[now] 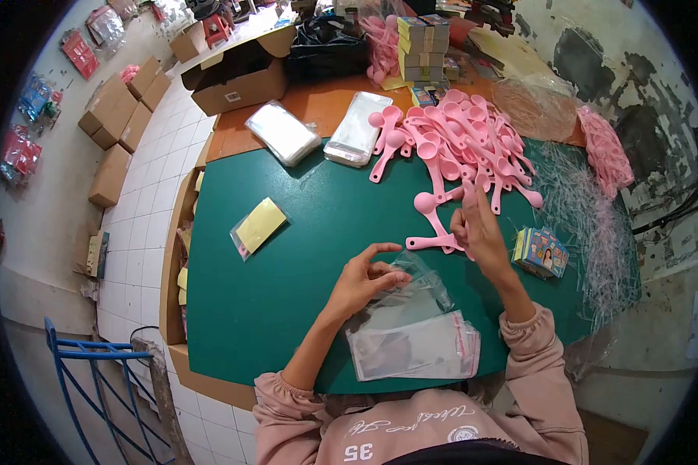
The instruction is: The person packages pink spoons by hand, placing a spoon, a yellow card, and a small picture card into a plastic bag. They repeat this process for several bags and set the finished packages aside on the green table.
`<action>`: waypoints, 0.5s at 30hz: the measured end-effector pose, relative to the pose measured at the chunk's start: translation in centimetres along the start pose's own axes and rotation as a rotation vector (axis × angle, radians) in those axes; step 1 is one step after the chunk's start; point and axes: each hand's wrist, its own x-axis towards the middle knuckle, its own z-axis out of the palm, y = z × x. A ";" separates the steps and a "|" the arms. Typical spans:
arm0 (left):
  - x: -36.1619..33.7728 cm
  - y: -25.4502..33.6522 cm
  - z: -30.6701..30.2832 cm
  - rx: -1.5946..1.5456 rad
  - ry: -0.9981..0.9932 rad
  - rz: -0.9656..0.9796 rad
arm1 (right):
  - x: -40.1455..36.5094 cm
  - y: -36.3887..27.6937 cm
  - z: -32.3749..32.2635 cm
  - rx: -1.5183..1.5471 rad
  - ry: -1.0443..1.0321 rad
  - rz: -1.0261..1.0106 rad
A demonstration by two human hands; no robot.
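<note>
My left hand (368, 280) pinches a clear plastic bag (423, 279) between thumb and fingers. The bag's lower part lies over a stack of clear bags with pink-edged flaps (415, 349) at the table's near edge. My right hand (482, 232) is over the near side of a heap of pink measuring spoons (465, 136). Its index and middle fingers stretch forward, with the thumb apart from them. Just left of it, a few loose pink spoons (434, 221) lie crossed on the green table; the hand hides part of them.
Small printed card packs (543, 252) lie right of my hand, beside shredded clear plastic (589, 232). A bag with a yellow card (260, 227) lies left. Two bag stacks (283, 133) and an open carton (240, 81) sit behind. A blue metal frame (105, 353) stands left.
</note>
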 end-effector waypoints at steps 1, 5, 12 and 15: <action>0.0 0.1 0.0 0.002 0.001 0.001 | 0.0 0.8 0.1 0.001 0.000 -0.001; 0.0 0.0 0.1 -0.002 0.011 -0.012 | -1.0 1.2 0.2 -0.697 0.044 -0.505; 0.0 0.2 0.3 0.009 0.059 0.001 | -1.9 0.7 1.7 -0.005 0.067 -0.250; 0.0 0.2 0.2 -0.007 0.054 -0.006 | -2.0 0.8 1.7 -0.053 0.049 -0.260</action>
